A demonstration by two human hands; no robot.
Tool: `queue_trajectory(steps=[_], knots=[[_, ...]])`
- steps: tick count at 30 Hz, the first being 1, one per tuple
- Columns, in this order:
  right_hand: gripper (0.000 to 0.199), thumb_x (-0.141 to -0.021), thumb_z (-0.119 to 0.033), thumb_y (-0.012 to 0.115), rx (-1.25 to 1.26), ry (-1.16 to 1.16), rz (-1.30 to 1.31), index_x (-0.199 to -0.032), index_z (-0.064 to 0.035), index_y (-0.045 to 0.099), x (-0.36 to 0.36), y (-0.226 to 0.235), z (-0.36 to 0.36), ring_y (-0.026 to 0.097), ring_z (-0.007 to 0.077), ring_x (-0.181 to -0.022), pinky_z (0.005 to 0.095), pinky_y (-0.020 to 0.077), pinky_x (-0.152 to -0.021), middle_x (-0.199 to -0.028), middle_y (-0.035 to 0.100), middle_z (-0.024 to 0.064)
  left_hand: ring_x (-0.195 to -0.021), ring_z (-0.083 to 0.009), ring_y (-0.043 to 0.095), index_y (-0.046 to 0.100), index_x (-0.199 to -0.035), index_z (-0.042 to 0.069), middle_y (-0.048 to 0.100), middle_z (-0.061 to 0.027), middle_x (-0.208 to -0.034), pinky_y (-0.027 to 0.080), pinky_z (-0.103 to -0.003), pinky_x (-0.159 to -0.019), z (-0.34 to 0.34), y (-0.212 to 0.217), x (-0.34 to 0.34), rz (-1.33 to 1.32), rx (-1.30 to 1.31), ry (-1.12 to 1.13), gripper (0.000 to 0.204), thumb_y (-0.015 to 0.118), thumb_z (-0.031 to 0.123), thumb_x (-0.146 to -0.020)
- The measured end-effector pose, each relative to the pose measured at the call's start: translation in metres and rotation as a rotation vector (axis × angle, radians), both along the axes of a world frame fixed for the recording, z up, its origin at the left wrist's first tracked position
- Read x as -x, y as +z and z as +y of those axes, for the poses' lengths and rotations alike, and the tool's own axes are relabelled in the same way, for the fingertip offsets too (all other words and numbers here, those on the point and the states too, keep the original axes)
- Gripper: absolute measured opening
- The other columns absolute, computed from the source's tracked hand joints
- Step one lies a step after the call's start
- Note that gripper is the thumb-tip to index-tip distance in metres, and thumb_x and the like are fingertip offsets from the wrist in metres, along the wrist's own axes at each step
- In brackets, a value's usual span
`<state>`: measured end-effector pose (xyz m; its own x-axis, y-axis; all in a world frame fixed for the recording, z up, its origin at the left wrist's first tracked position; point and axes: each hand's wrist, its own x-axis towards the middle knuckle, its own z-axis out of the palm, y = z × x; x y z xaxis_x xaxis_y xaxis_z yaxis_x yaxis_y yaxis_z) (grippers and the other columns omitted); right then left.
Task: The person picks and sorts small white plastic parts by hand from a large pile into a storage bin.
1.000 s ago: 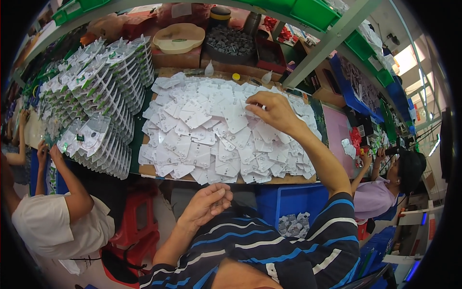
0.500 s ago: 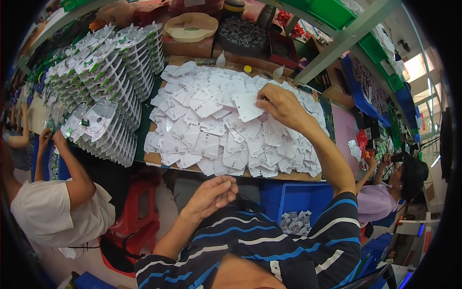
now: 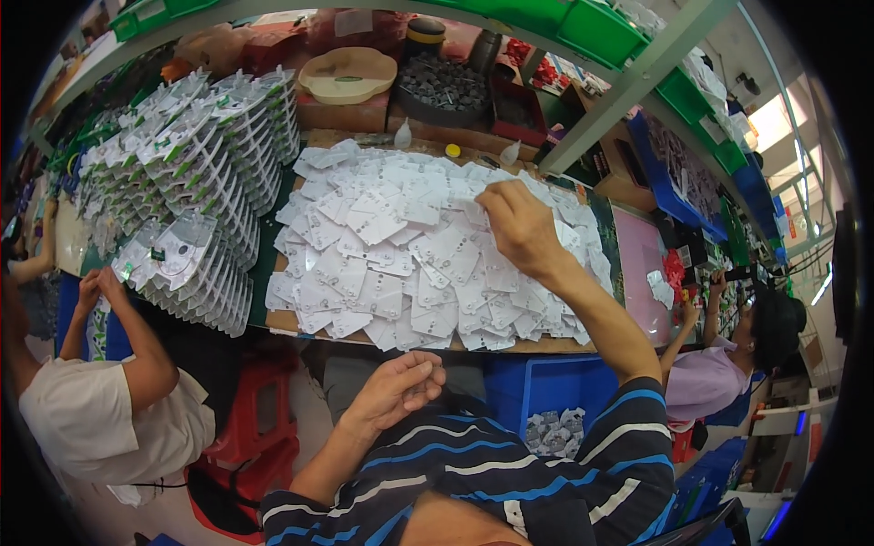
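Note:
A wide heap of thin white plates with small holes and grey marks (image 3: 378,289) covers the bench in front of me. Over the heap's right half, my right hand (image 3: 521,227) has its fingers pinched together and pointing down at the plates. White plates lie right under its fingertips; whether one is in the pinch cannot be made out. My left hand (image 3: 398,389) is held near my body, below the bench's front edge. Its thumb is pressed to the curled fingers, and nothing shows in them.
Tall stacks of clear-and-green parts (image 3: 196,155) stand left of the heap. Behind it are a cream tray (image 3: 348,75), a dark tub of grey pieces (image 3: 443,86) and small bottles (image 3: 403,134). A blue bin (image 3: 512,387) sits below the bench. Co-workers (image 3: 109,414) sit on both sides.
A single white plate stood out under my right fingers before; now it is not distinct from the heap. My left fingers have curled in more. The whole view has shifted slightly.

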<state>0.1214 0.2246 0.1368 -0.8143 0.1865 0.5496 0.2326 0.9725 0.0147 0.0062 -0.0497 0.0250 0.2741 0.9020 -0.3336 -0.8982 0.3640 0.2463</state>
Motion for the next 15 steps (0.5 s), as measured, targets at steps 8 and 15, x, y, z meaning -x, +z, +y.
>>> queue_trajectory(steps=[8, 15], knots=[[0.022, -0.075, -0.006, 0.069, 0.180, -0.043, -0.125, -0.096, -0.0033, 0.063, 0.007, 0.010, -0.018, 0.061, 0.0311, -0.090, 0.0387, 0.0510, -0.072, -0.097, 0.063, 0.0120, -0.076, -0.0146, 0.060, 0.054, -0.115, -0.002, 0.062, -0.0129, -0.097, 0.042, -0.017, -0.048, -0.006, -0.004, 0.005, -0.021, -0.035, 0.012, 0.020, 0.051, 0.010, -0.099], [0.075, -0.076, -0.040, 0.076, 0.380, 0.054, -0.416, -0.135, -0.0048, 0.045, 0.074, 0.011, 0.004, 0.050, 0.0378, -0.116, 0.0447, 0.0400, -0.099, -0.125, 0.054, 0.0215, -0.077, -0.0145, 0.060, 0.053, -0.116, -0.002, 0.062, -0.0125, -0.098, 0.043, -0.017, -0.049, -0.006, -0.003, 0.005, -0.025, -0.067, 0.001, 0.021, 0.052, 0.010, -0.099]])
